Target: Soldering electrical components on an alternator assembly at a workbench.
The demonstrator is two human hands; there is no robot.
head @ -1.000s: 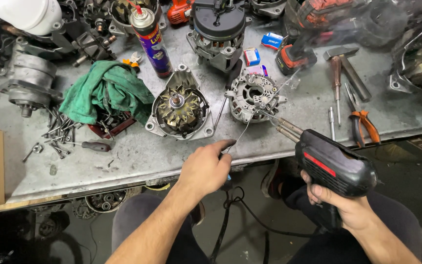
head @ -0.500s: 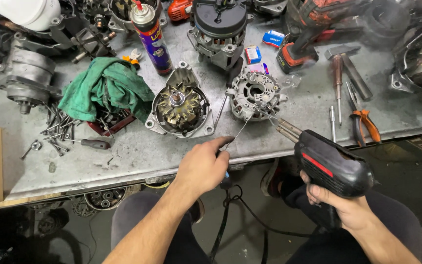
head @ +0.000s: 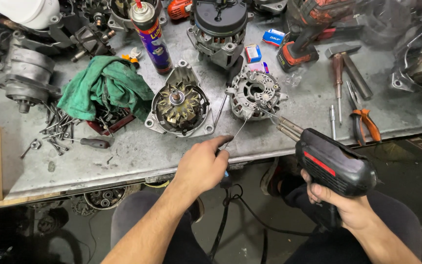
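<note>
My left hand [head: 205, 164] sits at the counter's [head: 123, 151] front edge, thumb and forefinger pinching a thin solder wire [head: 240, 129] that runs up to the rectifier plate [head: 256, 93]. My right hand [head: 340, 208] is off the counter, below its edge, fist wrapped round the grip of a black soldering gun [head: 335, 166] w/ red stripe; its tip touches the rectifier's near rim, where the wire meets it. Bare strip of counter btwn my hands and the parts. Just left of the rectifier: open alternator housing [head: 179, 105], then green rag [head: 106, 88] over loose bolts, a screwdriver [head: 91, 143] nearer the edge. Right side: hammer [head: 350, 66], orange-handled pliers [head: 362, 122]. Behind: spray can [head: 150, 34], another alternator [head: 220, 27].
</note>
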